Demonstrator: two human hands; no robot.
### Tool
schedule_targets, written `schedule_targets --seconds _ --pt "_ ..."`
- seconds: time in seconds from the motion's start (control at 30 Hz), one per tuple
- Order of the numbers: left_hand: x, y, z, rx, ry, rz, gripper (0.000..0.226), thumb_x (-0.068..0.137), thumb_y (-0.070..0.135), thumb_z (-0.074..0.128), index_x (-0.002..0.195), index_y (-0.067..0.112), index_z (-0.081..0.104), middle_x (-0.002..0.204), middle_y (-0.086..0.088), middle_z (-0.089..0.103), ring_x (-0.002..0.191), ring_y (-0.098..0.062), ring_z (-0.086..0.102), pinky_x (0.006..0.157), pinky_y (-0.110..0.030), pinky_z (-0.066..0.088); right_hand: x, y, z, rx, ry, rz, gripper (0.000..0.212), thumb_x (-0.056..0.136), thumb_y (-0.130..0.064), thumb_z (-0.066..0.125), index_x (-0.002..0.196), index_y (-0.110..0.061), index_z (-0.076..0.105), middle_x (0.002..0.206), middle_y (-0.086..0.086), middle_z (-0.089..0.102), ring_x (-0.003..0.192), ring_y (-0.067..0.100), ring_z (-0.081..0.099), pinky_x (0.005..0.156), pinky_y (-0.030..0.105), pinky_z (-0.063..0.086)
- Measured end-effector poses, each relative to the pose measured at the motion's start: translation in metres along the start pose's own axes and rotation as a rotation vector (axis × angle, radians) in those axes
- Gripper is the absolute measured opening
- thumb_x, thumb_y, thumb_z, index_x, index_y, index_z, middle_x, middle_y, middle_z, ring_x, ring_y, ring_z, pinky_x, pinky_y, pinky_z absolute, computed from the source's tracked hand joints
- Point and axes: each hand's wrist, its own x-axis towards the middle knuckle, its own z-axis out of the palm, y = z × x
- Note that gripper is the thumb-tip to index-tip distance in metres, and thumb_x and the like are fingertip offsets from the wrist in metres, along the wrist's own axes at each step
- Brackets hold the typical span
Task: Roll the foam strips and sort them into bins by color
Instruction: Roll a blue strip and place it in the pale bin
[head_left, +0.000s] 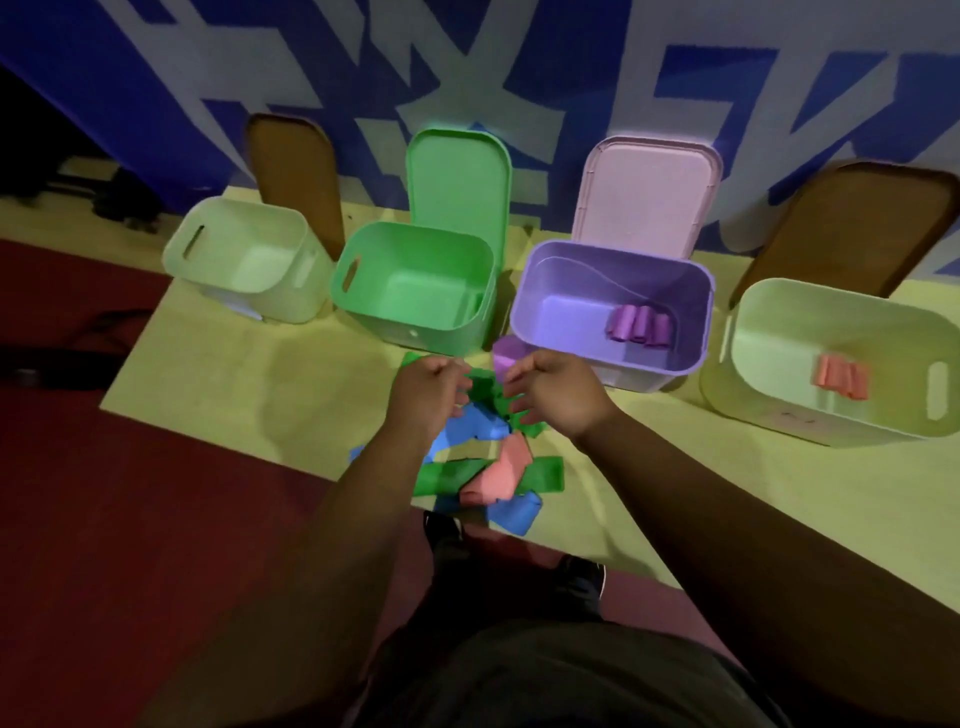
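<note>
A heap of foam strips lies on the yellow mat in front of me: green strips (543, 474), blue ones (475, 426) and a salmon one (501, 475). My left hand (428, 387) and my right hand (553, 387) hover side by side over the far end of the heap, both pinching a green strip (485, 387) between them. A purple strip (506, 353) lies just beyond my right hand. The purple bin (524, 291) holds purple rolls (641, 325). The pale bin at right (737, 338) holds salmon rolls (841, 378). The green bin (415, 332) and the pale left bin (176, 244) show nothing inside.
The bins stand in a row along a blue-and-white wall, each with its lid (460, 176) propped upright behind it. The yellow mat (234, 374) ends at a dark red floor (104, 519) on the left. My shoes (584, 577) sit at the mat's near edge.
</note>
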Motion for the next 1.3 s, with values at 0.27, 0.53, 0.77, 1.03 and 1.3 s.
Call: schedule_targets --seconds 0.27,0.53,0.77,1.03,1.3 --pt "0.0 -0.077 -0.027 0.608 0.22 0.022 0.048 0.09 0.005 0.07 0.138 0.003 0.065 0.132 -0.025 0.062 0.115 -0.047 0.064 0.096 -0.045 0.052 0.019 0.04 0.032 -0.257 -0.048 0.081 0.021 0.099 -0.002 0.062 0.093 -0.02 0.069 0.091 0.005 0.072 0.077 0.022 0.07 0.072 0.036 0.062" --pt "-0.003 -0.09 -0.039 0.715 0.198 0.072 0.039 0.09 -0.01 0.061 0.128 -0.003 0.063 0.135 -0.023 0.051 0.104 -0.046 0.063 0.084 -0.035 0.042 0.032 0.047 0.059 -0.188 -0.095 0.193 0.018 0.093 -0.002 0.059 0.076 -0.008 0.058 0.072 0.011 0.049 0.047 0.016 0.037 0.043 0.019 0.029" --pt "0.0 -0.053 -0.054 0.449 0.126 0.06 0.028 0.095 0.007 0.072 0.122 0.005 0.078 0.125 -0.012 0.076 0.118 -0.028 0.07 0.095 -0.029 0.05 0.035 0.042 0.069 -0.595 -0.123 -0.114 0.057 0.092 0.009 0.06 0.14 -0.021 0.062 0.118 0.004 0.063 0.089 0.017 0.063 0.061 0.008 0.047" --pt "-0.005 0.02 -0.064 0.038 -0.014 0.063 0.018 0.092 0.009 0.08 0.103 0.022 0.074 0.086 0.008 0.069 0.081 -0.011 0.061 0.073 -0.028 0.047 0.028 0.012 0.068 -0.447 -0.121 -0.235 0.068 0.094 0.016 0.055 0.154 -0.015 0.045 0.102 0.004 0.069 0.083 0.009 0.069 0.066 0.016 0.05" --pt "-0.033 0.071 -0.074 0.078 -0.426 0.115 0.017 0.071 0.018 0.069 0.082 0.03 0.074 0.079 0.003 0.059 0.08 -0.018 0.055 0.073 -0.032 0.045 0.016 -0.049 0.047 0.594 -0.093 0.171 0.018 0.102 -0.002 0.039 0.109 -0.007 0.054 0.105 0.016 0.068 0.082 0.027 0.073 0.066 0.033 0.063"
